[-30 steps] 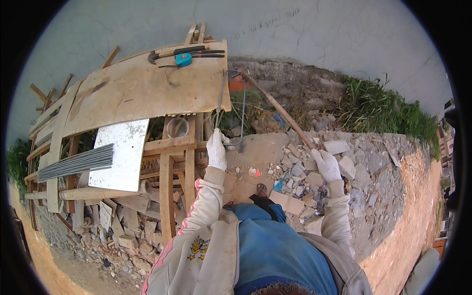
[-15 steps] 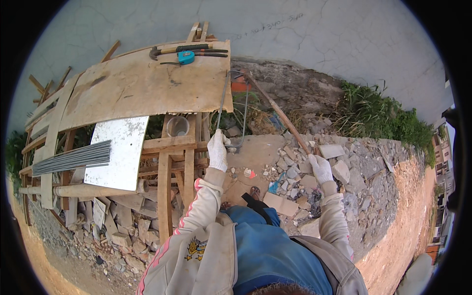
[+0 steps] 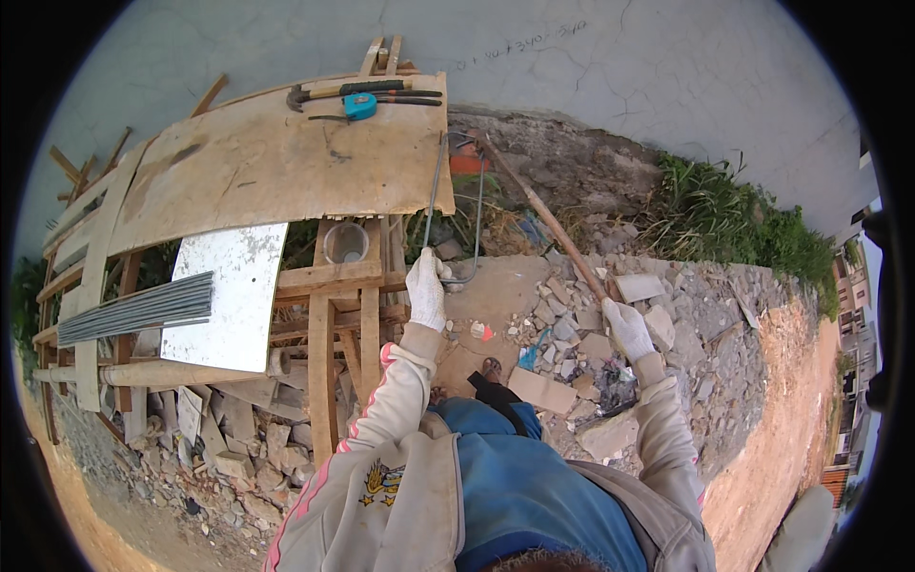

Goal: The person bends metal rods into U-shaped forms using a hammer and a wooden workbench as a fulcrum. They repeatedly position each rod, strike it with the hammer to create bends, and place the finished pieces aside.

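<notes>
My left hand (image 3: pixel 427 294), in a white knitted glove, is closed on a thin grey steel rod (image 3: pixel 477 214) bent into a narrow U-like frame. The rod's far end lies beside the table's right edge, by the head of a long brown, rusty-looking bar (image 3: pixel 545 214). My right hand (image 3: pixel 627 329), also gloved in white, is wrapped round the near end of this bar. It slants from far left to near right. Where the rod and the bar's head meet, an orange-red block (image 3: pixel 467 164) shows below them; the exact contact is too small to tell.
On the wooden worktable (image 3: pixel 267 172) lie a claw hammer (image 3: pixel 329 92), a turquoise tape measure (image 3: pixel 359 106) and dark-handled pliers (image 3: pixel 410 96). Straight steel rods (image 3: pixel 143 307) rest across a white board (image 3: pixel 229 334). A clear tub (image 3: pixel 346 243) stands nearby. Rubble (image 3: pixel 591 372) covers the ground at right.
My right hand and the near end of the bar have shifted slightly right and nearer. The left hand keeps its hold on the bent rod.
</notes>
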Demonstrator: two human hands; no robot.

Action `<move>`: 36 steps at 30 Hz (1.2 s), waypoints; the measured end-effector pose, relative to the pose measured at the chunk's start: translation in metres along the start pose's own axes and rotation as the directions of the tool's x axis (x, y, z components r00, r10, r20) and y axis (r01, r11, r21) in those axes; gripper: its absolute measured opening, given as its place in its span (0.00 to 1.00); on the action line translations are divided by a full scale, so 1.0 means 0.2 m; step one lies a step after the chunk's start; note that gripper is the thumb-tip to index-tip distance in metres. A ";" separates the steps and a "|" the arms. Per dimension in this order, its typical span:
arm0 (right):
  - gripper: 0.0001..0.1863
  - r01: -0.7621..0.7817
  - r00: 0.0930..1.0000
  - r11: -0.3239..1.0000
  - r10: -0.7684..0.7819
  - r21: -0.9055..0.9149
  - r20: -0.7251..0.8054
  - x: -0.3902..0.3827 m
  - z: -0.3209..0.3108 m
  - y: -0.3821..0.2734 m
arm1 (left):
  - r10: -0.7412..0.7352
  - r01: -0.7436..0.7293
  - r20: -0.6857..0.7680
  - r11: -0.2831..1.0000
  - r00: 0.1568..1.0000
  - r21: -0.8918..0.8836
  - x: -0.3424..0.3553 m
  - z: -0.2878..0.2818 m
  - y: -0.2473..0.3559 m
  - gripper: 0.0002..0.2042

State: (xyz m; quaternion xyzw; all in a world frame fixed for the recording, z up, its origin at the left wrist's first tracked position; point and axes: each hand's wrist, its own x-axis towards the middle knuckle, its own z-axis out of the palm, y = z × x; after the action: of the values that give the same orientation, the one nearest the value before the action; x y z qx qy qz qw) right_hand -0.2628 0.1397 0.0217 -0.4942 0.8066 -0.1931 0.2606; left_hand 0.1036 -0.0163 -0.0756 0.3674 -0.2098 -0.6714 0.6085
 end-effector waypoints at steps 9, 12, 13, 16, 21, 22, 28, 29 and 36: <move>0.32 0.102 0.987 0.993 -0.109 -0.064 -0.120 -0.05 -0.04 -0.11 | -0.020 0.020 0.002 1.000 1.000 -0.015 0.00 0.01 0.01 0.21; 0.33 0.056 0.991 0.964 -0.085 -0.259 -0.102 -0.11 -0.13 -0.23 | -0.028 0.028 0.017 0.999 0.999 -0.020 -0.01 0.01 0.02 0.20; 0.33 0.029 0.994 0.964 -0.055 -0.265 -0.091 -0.13 -0.15 -0.25 | -0.033 0.033 0.007 0.999 0.999 -0.023 -0.01 0.01 0.02 0.20; 0.33 -0.007 0.998 0.979 -0.007 -0.206 -0.067 -0.11 -0.12 -0.23 | -0.049 0.048 -0.004 0.999 0.999 -0.015 -0.01 0.02 0.01 0.20; 0.30 0.110 0.993 0.994 -0.110 -0.008 -0.051 0.04 0.00 0.03 | -0.040 0.040 -0.006 0.999 0.999 -0.008 0.00 0.01 0.02 0.20; 0.28 0.079 0.995 0.997 -0.079 -0.013 -0.054 0.05 0.02 0.08 | -0.046 0.046 -0.018 0.999 0.999 0.007 -0.01 0.01 0.02 0.20; 0.34 0.013 1.000 0.996 -0.012 -0.092 0.008 0.04 0.06 0.12 | -0.034 0.034 -0.003 0.999 0.999 -0.011 -0.02 0.02 0.03 0.20; 0.34 0.072 0.996 0.994 -0.076 -0.082 -0.038 0.02 0.07 0.10 | -0.042 0.042 0.004 0.999 0.999 -0.004 -0.02 0.02 0.03 0.21; 0.25 0.093 0.995 0.987 -0.087 0.130 -0.049 -0.16 0.14 -0.10 | -0.059 0.060 0.030 0.998 0.998 -0.020 -0.03 0.01 0.03 0.21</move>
State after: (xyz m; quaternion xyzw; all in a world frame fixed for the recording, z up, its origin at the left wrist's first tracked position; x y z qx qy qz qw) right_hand -0.2199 0.1590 0.0189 -0.5077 0.7742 -0.2683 0.2662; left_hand 0.1065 -0.0128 -0.0688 0.3573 -0.2006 -0.6966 0.5889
